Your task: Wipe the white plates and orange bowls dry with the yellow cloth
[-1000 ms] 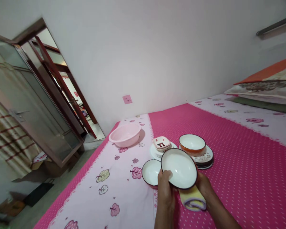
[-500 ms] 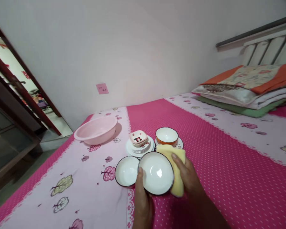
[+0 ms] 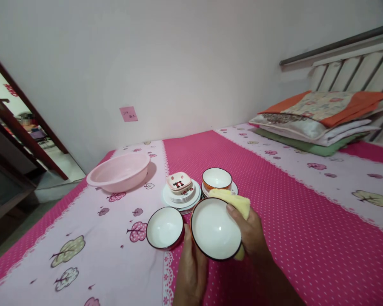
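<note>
A white bowl with a dark rim (image 3: 215,229) is held up, tilted so that its inside faces me. My left hand (image 3: 191,263) cups its lower left side, thumb along the outside of the rim and fingers partly hidden behind. On the right, my right hand (image 3: 250,231) pinches the rim, thumb over the edge, with a yellow cloth (image 3: 239,203) between its fingers and the bowl's outside. Just left of my left hand, a similar bowl (image 3: 164,228) rests on the bed. Behind the held bowl, a white bowl with an orange outside (image 3: 217,178) stands on plates.
A stack of white plates (image 3: 169,199) carries small square dishes (image 3: 179,182). The pink basin (image 3: 119,172) lies at the back left on the bedspread (image 3: 281,221). Folded bedding (image 3: 319,114) is piled at the back right by the bed rail. A pink note (image 3: 128,114) is on the wall.
The held bowl has shifted slightly right, away from the bowl on the bed. My left thumb has come off its inside to the outer edge; my right thumb now laps over the rim.
</note>
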`<state>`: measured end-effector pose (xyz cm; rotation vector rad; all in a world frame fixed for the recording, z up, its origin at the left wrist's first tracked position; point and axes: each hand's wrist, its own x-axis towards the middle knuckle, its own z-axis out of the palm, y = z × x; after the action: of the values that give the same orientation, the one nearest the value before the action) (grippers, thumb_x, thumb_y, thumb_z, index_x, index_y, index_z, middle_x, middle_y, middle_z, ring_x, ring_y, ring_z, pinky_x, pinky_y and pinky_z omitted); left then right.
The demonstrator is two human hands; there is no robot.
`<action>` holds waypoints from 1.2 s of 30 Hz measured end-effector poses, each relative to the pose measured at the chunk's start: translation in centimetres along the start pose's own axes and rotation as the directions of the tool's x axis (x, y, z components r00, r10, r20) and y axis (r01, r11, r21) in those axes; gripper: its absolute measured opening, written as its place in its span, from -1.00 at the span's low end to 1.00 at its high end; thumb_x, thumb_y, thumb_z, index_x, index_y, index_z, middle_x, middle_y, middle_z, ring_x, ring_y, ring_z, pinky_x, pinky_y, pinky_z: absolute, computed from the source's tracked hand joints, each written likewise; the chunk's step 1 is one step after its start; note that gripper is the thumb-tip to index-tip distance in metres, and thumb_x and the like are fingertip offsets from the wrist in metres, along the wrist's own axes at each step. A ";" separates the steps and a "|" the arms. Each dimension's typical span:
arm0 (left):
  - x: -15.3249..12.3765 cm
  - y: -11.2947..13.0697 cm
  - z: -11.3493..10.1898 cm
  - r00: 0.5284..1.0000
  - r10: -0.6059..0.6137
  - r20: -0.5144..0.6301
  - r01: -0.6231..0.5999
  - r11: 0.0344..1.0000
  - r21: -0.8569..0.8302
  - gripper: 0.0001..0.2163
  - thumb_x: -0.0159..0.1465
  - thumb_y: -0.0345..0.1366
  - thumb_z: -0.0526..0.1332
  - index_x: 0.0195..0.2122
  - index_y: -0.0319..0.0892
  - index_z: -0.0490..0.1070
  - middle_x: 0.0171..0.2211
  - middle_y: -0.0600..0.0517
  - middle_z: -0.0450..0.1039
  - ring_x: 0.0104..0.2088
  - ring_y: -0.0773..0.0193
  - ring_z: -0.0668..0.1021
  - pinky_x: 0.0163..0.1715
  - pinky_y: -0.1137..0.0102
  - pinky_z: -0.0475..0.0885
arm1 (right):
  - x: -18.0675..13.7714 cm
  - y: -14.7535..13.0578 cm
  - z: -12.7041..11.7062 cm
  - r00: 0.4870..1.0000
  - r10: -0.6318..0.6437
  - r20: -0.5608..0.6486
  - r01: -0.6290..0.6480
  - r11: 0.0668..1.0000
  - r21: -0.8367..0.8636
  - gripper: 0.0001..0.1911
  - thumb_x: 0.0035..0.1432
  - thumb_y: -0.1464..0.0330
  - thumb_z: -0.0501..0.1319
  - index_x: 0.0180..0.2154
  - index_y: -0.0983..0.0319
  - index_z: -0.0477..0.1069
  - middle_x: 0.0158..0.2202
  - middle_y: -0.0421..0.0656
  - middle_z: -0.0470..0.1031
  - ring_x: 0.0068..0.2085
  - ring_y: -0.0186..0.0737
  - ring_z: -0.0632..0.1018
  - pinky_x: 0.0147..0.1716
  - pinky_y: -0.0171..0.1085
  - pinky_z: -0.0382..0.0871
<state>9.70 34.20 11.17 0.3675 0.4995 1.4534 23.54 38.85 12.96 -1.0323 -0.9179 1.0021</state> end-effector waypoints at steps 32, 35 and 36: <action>0.0 -0.9 -0.5 0.995 0.100 0.011 -0.098 0.992 -0.083 -0.47 0.42 -0.08 0.19 0.40 0.05 0.24 0.35 -0.04 0.37 0.44 -0.01 0.22 0.40 0.06 0.15 | -2.7 -6.1 0.3 0.992 -0.121 -0.020 0.110 0.952 -0.286 -0.64 0.08 0.05 0.34 -0.26 0.18 0.43 -0.44 -0.18 0.57 -0.44 -0.13 0.55 -0.52 -0.28 0.42; -0.7 -1.0 -0.3 0.988 0.121 0.100 -0.124 0.992 0.032 -0.39 0.41 -0.17 0.21 0.46 0.04 0.09 0.40 -0.06 0.29 0.45 -0.03 0.19 0.42 0.05 0.11 | -2.9 -4.5 1.6 0.992 -0.083 0.097 0.110 0.945 -0.310 -0.71 0.12 0.12 0.31 -0.26 0.20 0.44 -0.39 -0.15 0.59 -0.37 -0.11 0.58 -0.42 -0.26 0.45; -0.9 -0.9 -0.3 0.985 0.111 0.131 -0.120 0.991 0.059 -0.36 0.41 -0.21 0.21 0.47 0.05 0.04 0.41 -0.06 0.27 0.45 -0.03 0.19 0.42 0.04 0.09 | -2.9 -4.0 1.8 0.991 -0.065 0.115 0.099 0.944 -0.314 -0.72 0.12 0.14 0.30 -0.25 0.20 0.45 -0.38 -0.15 0.59 -0.36 -0.10 0.58 -0.39 -0.26 0.45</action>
<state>10.30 33.21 10.52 0.5461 0.4297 1.5168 21.93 35.78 16.86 -1.2088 -1.2276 0.8592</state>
